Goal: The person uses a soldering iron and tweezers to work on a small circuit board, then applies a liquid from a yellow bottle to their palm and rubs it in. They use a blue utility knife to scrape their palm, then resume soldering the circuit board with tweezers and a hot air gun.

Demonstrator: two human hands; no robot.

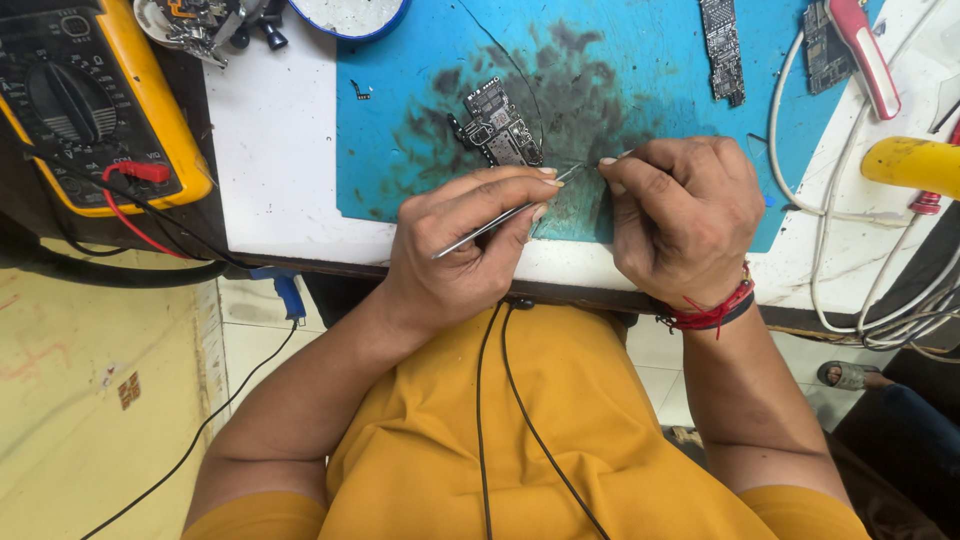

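My left hand grips thin metal tweezers, their tips pointing right toward my right hand. The right hand pinches something very small at the tweezer tips; what it is I cannot tell. Both hands rest at the near edge of a stained blue work mat. A small dark circuit board lies on the mat just beyond my left hand. A red thread band circles my right wrist.
A yellow multimeter with red and black leads sits at the left. Two more circuit boards lie at the back right beside a red-handled tool. White cables loop at the right, near a yellow tool handle.
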